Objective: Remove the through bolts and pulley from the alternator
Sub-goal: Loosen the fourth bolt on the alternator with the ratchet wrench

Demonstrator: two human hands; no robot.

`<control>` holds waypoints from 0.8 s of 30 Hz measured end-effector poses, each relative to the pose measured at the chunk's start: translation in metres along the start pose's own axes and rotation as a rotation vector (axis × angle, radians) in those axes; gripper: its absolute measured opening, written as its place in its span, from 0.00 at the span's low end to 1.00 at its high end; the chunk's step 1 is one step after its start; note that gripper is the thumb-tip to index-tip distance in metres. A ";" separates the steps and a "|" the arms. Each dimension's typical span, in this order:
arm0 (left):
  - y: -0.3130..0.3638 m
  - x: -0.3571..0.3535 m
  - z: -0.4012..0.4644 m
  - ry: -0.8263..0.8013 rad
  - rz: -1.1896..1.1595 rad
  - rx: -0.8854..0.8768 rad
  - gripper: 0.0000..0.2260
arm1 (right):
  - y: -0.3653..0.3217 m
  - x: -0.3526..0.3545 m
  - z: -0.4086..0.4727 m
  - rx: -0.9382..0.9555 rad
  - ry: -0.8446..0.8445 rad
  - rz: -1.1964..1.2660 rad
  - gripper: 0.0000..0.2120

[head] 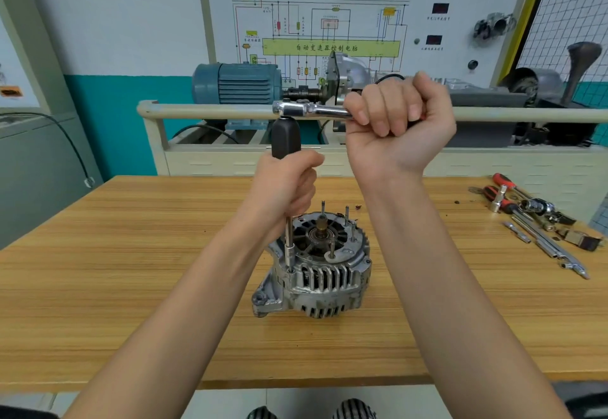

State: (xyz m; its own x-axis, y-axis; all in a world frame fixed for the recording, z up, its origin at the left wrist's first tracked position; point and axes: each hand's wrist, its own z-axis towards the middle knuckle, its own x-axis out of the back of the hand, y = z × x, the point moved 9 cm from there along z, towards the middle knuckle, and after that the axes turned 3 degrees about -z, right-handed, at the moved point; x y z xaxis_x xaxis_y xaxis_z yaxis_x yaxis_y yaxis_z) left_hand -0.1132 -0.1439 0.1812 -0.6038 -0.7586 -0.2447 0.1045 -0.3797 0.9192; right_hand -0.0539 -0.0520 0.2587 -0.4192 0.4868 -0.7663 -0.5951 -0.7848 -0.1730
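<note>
A silver alternator [324, 274] stands on end in the middle of the wooden table [131, 287], with several thin studs rising from its top face. My left hand [289, 188] grips a black-handled driver [285, 139] held upright; its shaft and socket [289, 247] sit on a bolt at the alternator's left rim. A chrome ratchet [309, 111] is fitted on top of the black handle and lies level to the right. My right hand [398, 112] grips the ratchet's handle in a fist. The pulley is not in view.
Loose tools [533, 221] with red-handled screwdrivers, sockets and extension bars lie at the table's right side. Behind the table stands a training rig with a cream rail [204, 111], a blue motor [237, 83] and a wiring-diagram board.
</note>
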 end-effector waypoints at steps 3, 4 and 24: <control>-0.002 0.017 0.002 0.289 0.091 -0.020 0.18 | -0.005 -0.024 -0.016 0.166 -0.131 -0.243 0.25; -0.002 0.020 0.002 0.351 0.125 -0.037 0.17 | -0.006 -0.033 -0.023 0.239 -0.177 -0.317 0.24; 0.013 -0.009 0.003 -0.053 0.053 -0.051 0.24 | 0.001 0.008 0.006 -0.058 0.030 0.062 0.21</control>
State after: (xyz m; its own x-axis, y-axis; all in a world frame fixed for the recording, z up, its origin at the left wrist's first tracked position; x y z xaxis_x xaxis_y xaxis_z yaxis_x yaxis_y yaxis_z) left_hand -0.1094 -0.1405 0.1961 -0.6370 -0.7500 -0.1778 0.1771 -0.3669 0.9132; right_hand -0.0624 -0.0464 0.2560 -0.4326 0.4260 -0.7946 -0.5277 -0.8342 -0.1600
